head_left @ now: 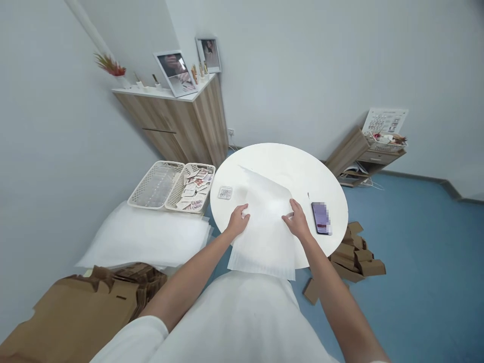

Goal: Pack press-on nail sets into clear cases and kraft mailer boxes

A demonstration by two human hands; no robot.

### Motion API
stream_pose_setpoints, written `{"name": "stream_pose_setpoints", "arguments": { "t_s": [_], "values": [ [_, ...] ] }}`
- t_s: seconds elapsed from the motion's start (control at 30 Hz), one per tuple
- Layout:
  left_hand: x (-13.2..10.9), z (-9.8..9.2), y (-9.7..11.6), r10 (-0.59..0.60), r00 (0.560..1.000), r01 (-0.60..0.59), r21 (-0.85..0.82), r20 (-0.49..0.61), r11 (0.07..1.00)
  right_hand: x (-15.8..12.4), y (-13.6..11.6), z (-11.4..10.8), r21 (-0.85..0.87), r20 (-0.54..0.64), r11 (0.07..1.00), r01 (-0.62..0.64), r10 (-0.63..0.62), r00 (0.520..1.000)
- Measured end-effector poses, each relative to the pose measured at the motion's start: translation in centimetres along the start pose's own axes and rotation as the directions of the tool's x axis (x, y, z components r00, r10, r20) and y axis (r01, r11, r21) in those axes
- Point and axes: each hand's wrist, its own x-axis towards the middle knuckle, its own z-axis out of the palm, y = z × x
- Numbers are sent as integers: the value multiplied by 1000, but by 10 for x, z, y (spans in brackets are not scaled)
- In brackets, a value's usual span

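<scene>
A translucent white foam sheet [264, 242] spans the middle of the round white table [280, 154], its near end hanging over the edge toward my body. At its left edge, my left hand [238, 222] pinches it between thumb and fingers. My right hand [297, 220] grips the opposite edge in the same way. To the left of the sheet lies a small clear case [225, 192] with little pieces inside. A phone [321, 218] with a purplish screen rests right of my right hand, and a small thin dark item [308, 195] is above it.
Left of the table are a white basket of clear packs [155, 186], a basket of printed cards [193, 189], a foam-sheet stack [147, 234] and flat cardboard [86, 307]. Folded cardboard boxes [355, 254] lie on the floor at right. A wooden cabinet [177, 121] stands behind.
</scene>
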Motion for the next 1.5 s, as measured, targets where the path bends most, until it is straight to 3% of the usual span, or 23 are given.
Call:
{"name": "stream_pose_setpoints", "arguments": {
  "t_s": [0.23, 0.4, 0.5, 0.6, 0.73, 0.83, 0.93, 1.03, 1.13, 1.33, 1.5],
  "values": [
    [21, 49, -4, -61, 992, 42, 168, 109, 985, -2, 54, -6, -103, 171, 990, -91, 108, 979],
    [26, 74, -15, -154, 979, 121, 230, 132, 966, -28, 68, 5, -303, 193, 953, -5, 66, 979],
    [30, 84, -19, -189, 971, 147, 258, 146, 955, -47, 71, 19, -352, 345, 930, 106, 24, 938],
    [34, 91, -20, -188, 966, 127, 306, 176, 943, -61, 75, 32, -410, 485, 898, 160, 66, 872],
    [31, 94, -17, -204, 973, 123, 495, 112, 860, -67, 78, 43, -485, 524, 859, 165, 134, 841],
    [11, 94, -12, -91, 993, 17, 646, 82, 763, -67, 76, 45, -501, 496, 849, 165, 126, 859],
    [-24, 91, -12, 45, 964, -218, 687, 261, 694, -71, 73, 45, -502, 456, 850, 160, 103, 884],
    [-54, 85, -18, 67, 927, -318, 683, 368, 658, -78, 74, 45, -492, 451, 854, 170, 83, 889],
    [-64, 78, -24, 36, 920, -309, 667, 390, 678, -82, 78, 47, -473, 461, 865, 168, 81, 884],
    [-44, 71, -25, 5, 933, -229, 582, 360, 780, -71, 80, 52, -440, 433, 888, 135, 78, 898],
    [-41, 69, -23, -37, 924, -220, 607, 381, 763, -66, 77, 52, -415, 425, 903, 111, 85, 901]
  ]
}}
